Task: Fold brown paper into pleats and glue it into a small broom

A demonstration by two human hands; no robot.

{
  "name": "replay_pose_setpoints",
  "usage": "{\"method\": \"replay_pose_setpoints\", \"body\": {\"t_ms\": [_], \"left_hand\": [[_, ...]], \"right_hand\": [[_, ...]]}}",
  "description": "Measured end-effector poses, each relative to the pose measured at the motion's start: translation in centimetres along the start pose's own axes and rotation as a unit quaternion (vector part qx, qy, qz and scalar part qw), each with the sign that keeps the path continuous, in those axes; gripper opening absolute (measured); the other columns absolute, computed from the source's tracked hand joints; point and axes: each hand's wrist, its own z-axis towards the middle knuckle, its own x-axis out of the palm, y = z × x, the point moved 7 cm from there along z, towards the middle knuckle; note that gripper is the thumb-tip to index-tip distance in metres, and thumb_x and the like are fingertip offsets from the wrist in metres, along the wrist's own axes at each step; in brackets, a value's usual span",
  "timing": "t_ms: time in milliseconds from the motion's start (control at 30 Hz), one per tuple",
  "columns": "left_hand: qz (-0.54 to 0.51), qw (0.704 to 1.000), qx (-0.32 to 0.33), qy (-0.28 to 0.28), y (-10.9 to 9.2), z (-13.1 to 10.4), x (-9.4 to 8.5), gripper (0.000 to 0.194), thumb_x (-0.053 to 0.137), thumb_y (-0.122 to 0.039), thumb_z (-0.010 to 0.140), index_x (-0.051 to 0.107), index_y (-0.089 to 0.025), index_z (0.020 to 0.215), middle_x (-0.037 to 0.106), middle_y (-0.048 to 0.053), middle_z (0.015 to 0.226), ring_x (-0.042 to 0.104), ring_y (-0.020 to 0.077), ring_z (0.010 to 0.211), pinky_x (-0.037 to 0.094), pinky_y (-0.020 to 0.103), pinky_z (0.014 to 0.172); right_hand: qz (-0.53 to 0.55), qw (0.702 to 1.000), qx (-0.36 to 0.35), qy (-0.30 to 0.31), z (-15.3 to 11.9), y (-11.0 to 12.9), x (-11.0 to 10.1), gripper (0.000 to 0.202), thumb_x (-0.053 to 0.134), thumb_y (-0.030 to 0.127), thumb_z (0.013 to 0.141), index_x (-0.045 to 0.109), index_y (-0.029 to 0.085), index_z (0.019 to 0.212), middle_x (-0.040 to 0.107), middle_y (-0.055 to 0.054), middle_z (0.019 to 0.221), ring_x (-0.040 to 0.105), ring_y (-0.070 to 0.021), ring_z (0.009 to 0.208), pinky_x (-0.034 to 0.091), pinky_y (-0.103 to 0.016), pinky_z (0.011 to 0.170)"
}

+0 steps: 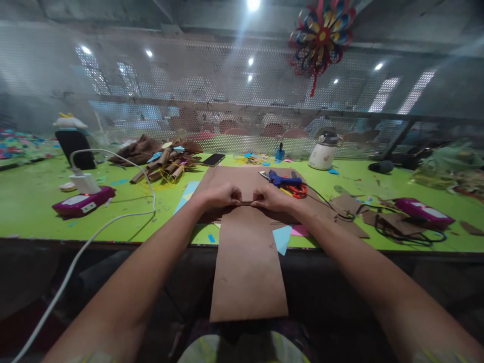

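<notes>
A long strip of brown cardboard point(247, 267) runs from the table toward my body, its near end hanging past the edge. At its far end a narrow fold shows. My left hand point(226, 195) pinches the left side of that fold, and my right hand point(269, 196) pinches the right side, both with curled fingers. Beneath lies a larger brown cardboard sheet point(223, 176). Close to my right hand a blue glue gun point(282, 180) rests on the sheet, beside orange-handled scissors point(300, 190).
On the left are a purple power strip point(85, 202) with a white cable and several rolled brown tubes point(166, 166). A phone point(214, 160), a blue bottle point(280, 153) and a white kettle-like jug point(323, 151) stand behind. Rightward lie cardboard scraps point(346, 204) and another purple power strip point(425, 212).
</notes>
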Motion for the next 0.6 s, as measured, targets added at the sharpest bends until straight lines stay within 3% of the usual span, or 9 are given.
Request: {"method": "replay_pose_setpoints", "body": {"t_ms": [300,433,500,600], "left_hand": [[-0.025,1.0,-0.012,-0.008,1.6,-0.7,-0.5,0.025,0.06,-0.038,0.076,0.061,-0.013,0.074,0.053,-0.001,0.066,0.042,0.0114,0.063,0.031,0.023,0.059],[-0.065,0.998,0.013,0.005,2.9,-0.6,-0.6,0.025,0.063,-0.038,0.073,0.064,-0.013,0.078,0.056,-0.001,0.068,0.046,0.0123,0.067,0.034,0.023,0.063],[-0.137,0.99,0.036,0.011,3.0,-0.6,-0.8,0.026,0.065,-0.039,0.072,0.065,-0.014,0.079,0.058,-0.001,0.07,0.048,0.0124,0.068,0.036,0.024,0.066],[-0.263,0.963,0.064,0.007,2.1,-0.8,-1.2,0.026,0.07,-0.038,0.071,0.067,-0.014,0.08,0.061,0.0,0.074,0.052,0.0127,0.073,0.039,0.024,0.071]], "right_hand": [[0.043,0.998,0.003,0.038,-0.5,0.0,-0.5,0.022,0.059,0.031,0.082,0.066,0.012,0.074,0.058,-0.001,0.061,0.044,-0.0102,0.055,0.03,-0.022,0.052],[0.143,0.989,0.006,0.021,-0.9,-0.6,-1.2,0.038,0.052,0.044,0.085,0.066,0.012,0.069,0.052,0.001,0.057,0.042,-0.0099,0.053,0.03,-0.023,0.051],[0.227,0.974,0.012,-0.023,-1.2,-1.1,-2.1,0.045,0.047,0.05,0.087,0.068,0.012,0.076,0.055,0.0,0.061,0.045,-0.0107,0.055,0.033,-0.023,0.053],[0.369,0.928,-0.009,-0.036,-1.2,-0.8,-2.6,0.038,0.061,0.043,0.078,0.067,0.015,0.103,0.065,-0.004,0.083,0.055,-0.0136,0.071,0.043,-0.025,0.064]]}}
